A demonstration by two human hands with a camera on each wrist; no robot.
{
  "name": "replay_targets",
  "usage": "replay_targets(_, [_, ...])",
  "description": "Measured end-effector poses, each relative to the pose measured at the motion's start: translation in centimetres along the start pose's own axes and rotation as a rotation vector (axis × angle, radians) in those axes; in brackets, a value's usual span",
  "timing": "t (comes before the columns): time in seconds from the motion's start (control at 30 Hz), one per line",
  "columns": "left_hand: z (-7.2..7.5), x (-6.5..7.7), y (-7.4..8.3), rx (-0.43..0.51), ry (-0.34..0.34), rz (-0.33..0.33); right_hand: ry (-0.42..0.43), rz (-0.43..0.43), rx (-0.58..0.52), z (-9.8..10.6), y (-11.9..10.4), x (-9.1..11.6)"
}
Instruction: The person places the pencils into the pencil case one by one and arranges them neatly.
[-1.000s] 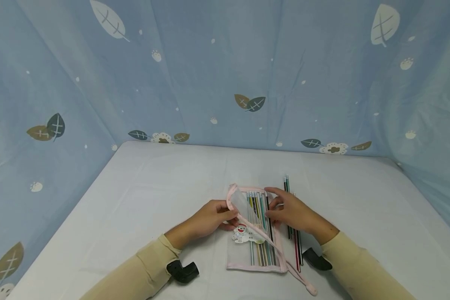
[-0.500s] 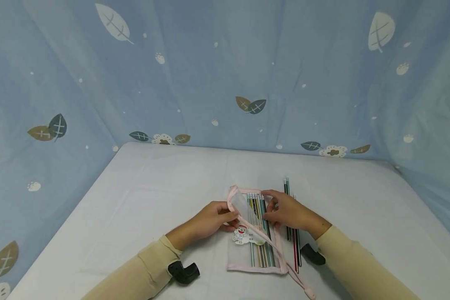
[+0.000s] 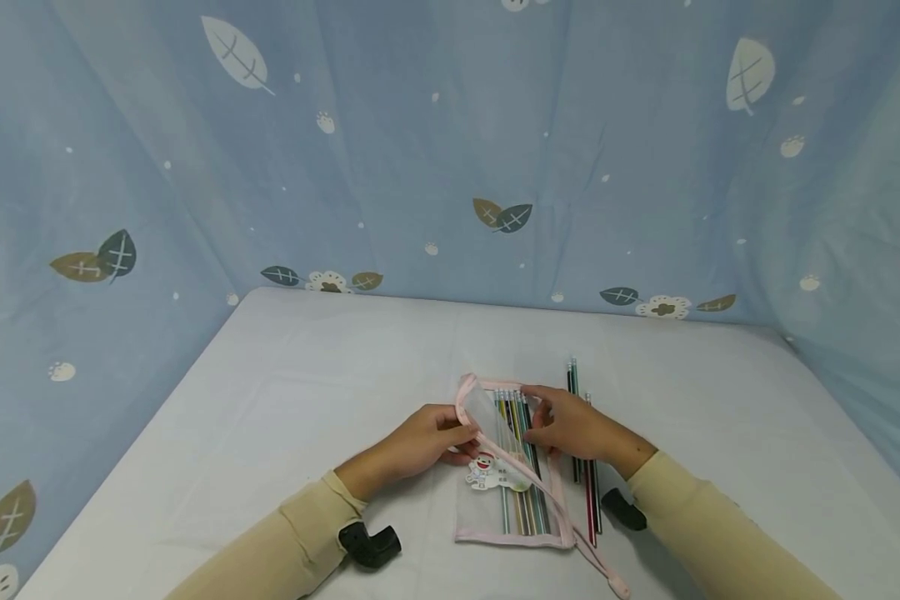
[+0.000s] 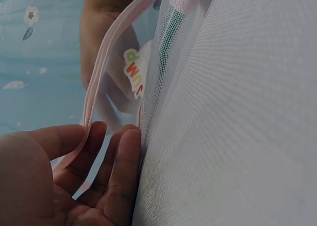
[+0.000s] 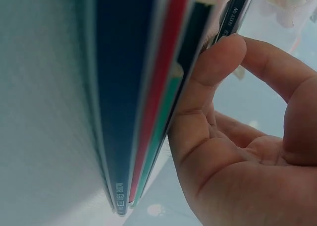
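Note:
A mesh pencil case [image 3: 476, 517] with pink trim lies on the table, its upper flap drawn back. My left hand [image 3: 420, 446] pinches the pink edge of that flap; in the left wrist view the trim [image 4: 101, 62] runs between thumb and fingers. Several pencils [image 3: 516, 412] lie lengthwise inside the case. At the case's opened right side, my right hand [image 3: 581, 425] has thumb and finger on a dark pencil [image 5: 237, 13] with print on it. Beneath the right hand, several loose pencils [image 3: 592, 508] lie alongside the case, partly covered by that hand.
A white cloth covers the table [image 3: 330, 367]. Blue leaf-patterned curtains [image 3: 390, 150] stand behind it and at both sides. A pink wrist strap [image 3: 603, 567] trails from the case's lower right corner. Black devices sit on both wrists, the left device [image 3: 370, 546] resting near the case.
My right hand has shifted slightly left, and the dark pencil now lies closer to the others in the case. The left hand keeps its hold on the flap.

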State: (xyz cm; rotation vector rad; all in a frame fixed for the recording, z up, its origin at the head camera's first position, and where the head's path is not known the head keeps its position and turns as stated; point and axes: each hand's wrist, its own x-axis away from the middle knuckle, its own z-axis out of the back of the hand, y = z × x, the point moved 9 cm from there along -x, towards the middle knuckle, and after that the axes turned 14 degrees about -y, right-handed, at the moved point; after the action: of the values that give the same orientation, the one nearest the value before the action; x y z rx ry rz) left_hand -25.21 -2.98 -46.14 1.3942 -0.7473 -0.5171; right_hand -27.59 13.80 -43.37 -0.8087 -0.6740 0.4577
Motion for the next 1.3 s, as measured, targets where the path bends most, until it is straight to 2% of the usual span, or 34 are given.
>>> replay_targets(0.2, [-0.1,-0.1,-0.1,0.002,-0.002,0.002,0.054,0.016,-0.001,0.2,-0.2,1.1])
replay_targets(0.53, [0.0,0.0,-0.1,0.001,0.0,0.003,0.266,0.094,0.084,2.3,-1.1,4.6])
replay_targets(0.8, [0.1,0.1,-0.4,0.004,0.005,0.008,0.359,0.055,0.125,3.9,-0.3,6.0])
replay_targets(1.03, [0.2,0.2,-0.1,-0.003,0.006,0.004,0.397,0.015,0.168,4.9,0.4,6.6])
replay_targets(1.3, [0.1,0.1,0.2,0.003,0.0,-0.004,0.367,-0.038,0.186,5.5,1.7,6.8])
